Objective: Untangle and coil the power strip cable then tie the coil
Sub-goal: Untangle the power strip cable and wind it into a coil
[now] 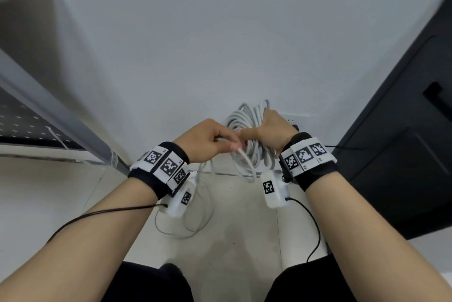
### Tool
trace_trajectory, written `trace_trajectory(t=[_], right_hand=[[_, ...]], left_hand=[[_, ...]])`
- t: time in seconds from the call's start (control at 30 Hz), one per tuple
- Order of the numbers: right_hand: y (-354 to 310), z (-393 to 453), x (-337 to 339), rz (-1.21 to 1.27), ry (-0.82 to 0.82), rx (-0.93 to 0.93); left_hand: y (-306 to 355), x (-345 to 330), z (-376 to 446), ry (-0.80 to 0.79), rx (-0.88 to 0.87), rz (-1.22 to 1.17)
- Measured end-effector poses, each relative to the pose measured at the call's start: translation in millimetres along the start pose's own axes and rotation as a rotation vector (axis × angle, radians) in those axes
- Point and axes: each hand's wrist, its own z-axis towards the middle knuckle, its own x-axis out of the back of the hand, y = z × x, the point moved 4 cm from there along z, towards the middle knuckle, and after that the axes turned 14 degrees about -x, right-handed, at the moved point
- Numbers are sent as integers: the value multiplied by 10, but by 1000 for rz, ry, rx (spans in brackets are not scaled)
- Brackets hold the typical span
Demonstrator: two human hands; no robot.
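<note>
From the head view, the right hand (271,130) grips the coil (247,128) of white power strip cable, held up in front of a grey wall (220,32). The left hand (208,139) pinches a loose cable strand (245,161) just left of the coil; slack loops hang toward the floor (232,223)

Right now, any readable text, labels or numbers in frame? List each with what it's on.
No words or brands are readable.
Black-and-white square marker tags on the left wristband: patterns only, tiny side characters blurred.
Same tags on the right wristband: a small label, too blurred to read.
White coiled power cable: no print visible.
</note>
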Motion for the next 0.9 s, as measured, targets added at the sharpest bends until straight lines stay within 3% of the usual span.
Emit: trace_trajectory(t=[0.2,0.43,0.5,0.63,0.9], right_hand=[[0,14,-92,107,-97,-14],[36,-12,-116,386,-320,-24],[38,-16,-133,361,-317,-18],[-5,-50,-217,86,-260,35],[-17,14,-169,94,-159,45]], left_hand=[[73,74,-76,251,-91,-143],[-39,254,-116,499,-20,-156],[-32,258,-112,498,-25,-132],[-2,241,-80,529,-42,-66],[-176,226,-97,468,-6,-132]])
